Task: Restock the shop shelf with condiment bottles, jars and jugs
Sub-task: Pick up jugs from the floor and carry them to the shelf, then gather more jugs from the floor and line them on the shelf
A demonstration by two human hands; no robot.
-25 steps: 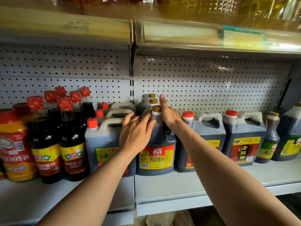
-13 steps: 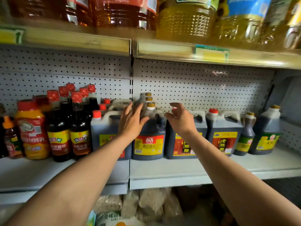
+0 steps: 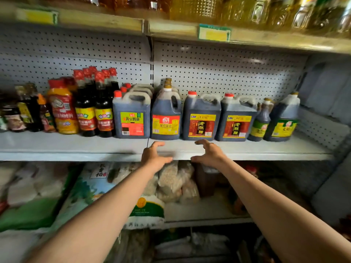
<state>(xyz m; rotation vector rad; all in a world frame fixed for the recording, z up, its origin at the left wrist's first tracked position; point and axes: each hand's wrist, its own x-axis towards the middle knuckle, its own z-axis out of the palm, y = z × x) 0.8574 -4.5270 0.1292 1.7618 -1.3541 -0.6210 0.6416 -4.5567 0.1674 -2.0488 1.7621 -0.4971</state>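
A dark soy sauce jug with a gold cap and red-yellow label [image 3: 165, 114] stands in the middle of the grey shelf [image 3: 76, 147], with more of its kind behind it. A red-capped soy jug [image 3: 131, 114] stands to its left. Two red-capped vinegar jugs [image 3: 201, 118] [image 3: 236, 120] stand to its right. My left hand [image 3: 154, 157] and my right hand [image 3: 209, 153] hover in front of the shelf edge, below the jugs. Both hold nothing, their fingers loosely curled and spread.
Tall red-capped sauce bottles [image 3: 95, 103], an orange squeeze bottle [image 3: 61, 107] and small jars fill the shelf's left. Green-labelled bottles [image 3: 281, 118] stand at the right. Oil jugs [image 3: 199, 6] sit on the shelf above. Bags of rice and grain [image 3: 171, 181] lie on the lower shelf.
Both hands let go of the gold-capped jug and drew back and down to the shelf's front edge. The view pulled away from the shelf.
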